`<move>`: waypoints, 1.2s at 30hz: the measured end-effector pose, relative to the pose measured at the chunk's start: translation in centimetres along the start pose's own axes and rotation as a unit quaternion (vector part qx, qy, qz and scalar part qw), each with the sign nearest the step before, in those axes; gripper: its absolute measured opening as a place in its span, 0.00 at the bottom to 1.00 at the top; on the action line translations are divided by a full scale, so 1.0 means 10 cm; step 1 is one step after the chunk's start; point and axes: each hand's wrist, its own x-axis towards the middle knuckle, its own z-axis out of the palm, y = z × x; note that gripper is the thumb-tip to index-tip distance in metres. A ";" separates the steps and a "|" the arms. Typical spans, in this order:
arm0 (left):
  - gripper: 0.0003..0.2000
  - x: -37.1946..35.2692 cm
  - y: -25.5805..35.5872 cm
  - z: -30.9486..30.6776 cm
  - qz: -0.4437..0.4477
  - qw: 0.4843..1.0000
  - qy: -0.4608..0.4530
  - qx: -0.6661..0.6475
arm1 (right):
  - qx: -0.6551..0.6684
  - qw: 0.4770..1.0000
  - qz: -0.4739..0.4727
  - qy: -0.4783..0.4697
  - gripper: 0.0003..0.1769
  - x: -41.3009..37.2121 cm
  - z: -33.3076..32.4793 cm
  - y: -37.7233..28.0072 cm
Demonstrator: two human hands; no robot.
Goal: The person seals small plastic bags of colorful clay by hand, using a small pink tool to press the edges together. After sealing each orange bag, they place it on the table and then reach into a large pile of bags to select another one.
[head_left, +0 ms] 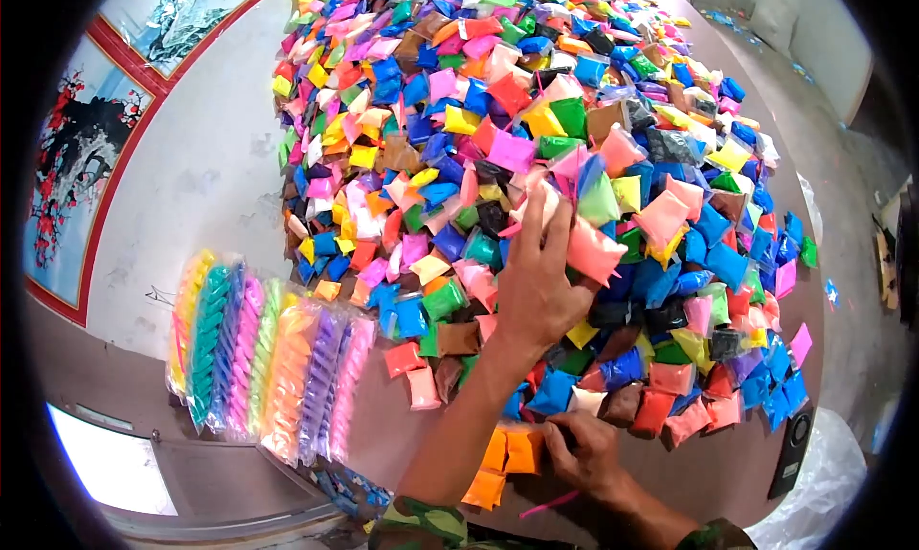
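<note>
Left hand (536,296): reaches to 12 o'clock onto the heap of packets (498,119). Its grip is released, fingers spread flat, fingertips against a salmon packet (595,251) on the near slope of the heap.

Right hand (586,451): rests at 6 o'clock on the near edge of the tabletop (737,473). Its grip is clenched on the orange packets (509,451), which lie side by side just below the foot of the heap. One more orange one (485,490) lies at 7 o'clock of them.

Judgement on method: the heap is loose and slopes toward the person. A packet is best pinched by a corner and lifted straight off the top, not dragged, or its neighbours are likely to slide down onto the orange packets. The right hand should keep that set pressed flat so it does not shift.

Surroundings: filled clear sleeves (268,359) of sorted colours lie in a row at 9 o'clock, apart from the heap. A black device (795,451) sits at 4 o'clock by the tabletop edge, with a white plastic bag (828,483) beyond it. A thin pink strip (550,504) lies at 6 o'clock under the right wrist. Framed pictures (77,177) hang on the wall at 10 o'clock.

Obstructions: stray packets at the foot of the heap crowd the narrow bare strip where the right hand works.
</note>
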 end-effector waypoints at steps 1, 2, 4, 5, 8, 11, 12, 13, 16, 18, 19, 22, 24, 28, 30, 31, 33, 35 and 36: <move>0.41 -0.06 0.01 -0.04 0.014 1.000 -0.003 0.016 | -0.004 1.000 0.000 -0.002 0.07 0.00 -0.01 0.01; 0.41 -0.11 0.01 -0.07 0.028 0.999 -0.007 0.031 | -0.009 1.000 0.001 -0.004 0.07 -0.01 -0.01 0.00; 0.41 -0.24 0.02 -0.11 0.030 0.998 -0.022 0.057 | -0.010 1.000 -0.012 0.001 0.05 0.00 -0.01 -0.02; 0.41 -0.31 0.02 -0.12 0.019 0.997 -0.033 0.067 | -0.010 1.000 -0.018 0.005 0.04 0.01 -0.02 -0.03; 0.37 -0.50 -0.02 -0.19 0.029 0.991 -0.040 0.121 | -0.008 0.999 -0.031 0.016 0.04 0.01 -0.01 -0.03; 0.35 -0.61 -0.11 -0.30 0.043 0.984 -0.034 0.169 | -0.012 1.000 -0.025 0.012 0.04 0.02 -0.02 -0.03; 0.35 -0.64 -0.17 -0.31 0.036 0.985 -0.031 0.167 | -0.010 1.000 -0.025 0.014 0.04 0.02 -0.01 -0.03; 0.35 -0.66 -0.23 -0.32 0.028 0.985 -0.028 0.165 | -0.008 1.000 -0.025 0.015 0.04 0.01 -0.01 -0.02; 0.28 -0.74 -0.35 -0.38 0.008 0.985 -0.032 0.168 | -0.004 1.000 -0.021 0.016 0.04 0.01 0.00 -0.02; 0.27 -0.75 -0.39 -0.40 -0.002 0.987 -0.021 0.160 | -0.003 1.000 -0.013 0.012 0.05 0.01 -0.01 -0.01; 0.24 -0.73 -0.41 -0.44 0.010 0.986 -0.010 0.167 | -0.003 1.000 -0.006 0.008 0.06 0.00 -0.01 -0.01; 0.21 -0.73 -0.61 -0.46 -0.031 0.986 -0.010 0.163 | 0.000 1.000 0.006 0.002 0.07 -0.01 0.00 -0.01; 0.19 -0.73 -0.67 -0.49 -0.043 0.987 -0.008 0.153 | 0.000 1.000 0.006 0.002 0.07 -0.01 0.00 -0.01; 0.17 -0.68 -0.72 -0.57 -0.085 0.993 -0.027 0.077 | -0.003 1.000 0.013 0.001 0.07 0.01 -0.02 -0.04; 0.17 -0.64 -0.76 -0.60 -0.076 0.995 -0.028 0.065 | 0.000 1.000 0.018 0.000 0.07 0.00 -0.02 -0.05; 0.16 -0.61 -0.80 -0.60 -0.073 0.995 -0.025 0.070 | 0.002 1.000 0.019 0.001 0.07 0.00 -0.02 -0.04; 0.16 -0.56 -0.91 -0.59 -0.067 0.994 -0.020 0.079 | 0.006 1.000 0.018 0.004 0.06 -0.01 0.00 -0.01; 0.15 -0.51 -1.03 -0.62 -0.057 0.993 -0.025 0.096 | 0.008 1.000 0.014 0.009 0.06 -0.02 0.01 0.02; 0.15 -0.46 -1.05 -0.63 -0.052 0.993 -0.029 0.104 | 0.009 1.000 0.016 0.007 0.06 -0.01 0.01 0.02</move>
